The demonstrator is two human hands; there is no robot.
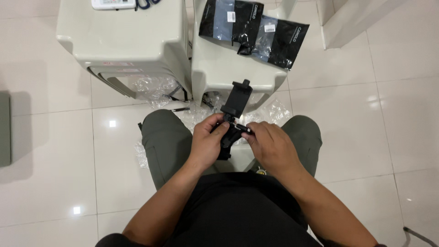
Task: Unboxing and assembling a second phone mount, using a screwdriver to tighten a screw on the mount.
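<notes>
— Where are we with this? Our left hand (208, 139) has its fingers curled tight around the lower body of the black plastic clamp-style phone holder (237, 105), and our right hand (270, 146) is pinching a small part at the joint just below the holder's upright jaw plate.

— So both hands are clenched on the same piece, held over our lap between our knees, just in front of the pale plastic stool (228, 68) on the right.

— Yes. We judge that we are at the fitting step: the holder is out of its wrapping and we are working the knob or screw at its neck. We cannot tell which way it is being turned, since the fingertips hide it.

— What does the next move call for?

— A steady left grip so the body doesn't twist, and small, careful turns from the right thumb and forefinger.

— And around us?

— Two black and clear plastic packets (254, 27) lie on that stool, crumpled clear wrapping (155, 87) sits on the white tiled floor (55, 174), and a second pale plastic stool (123, 41) stands to the left.
</notes>
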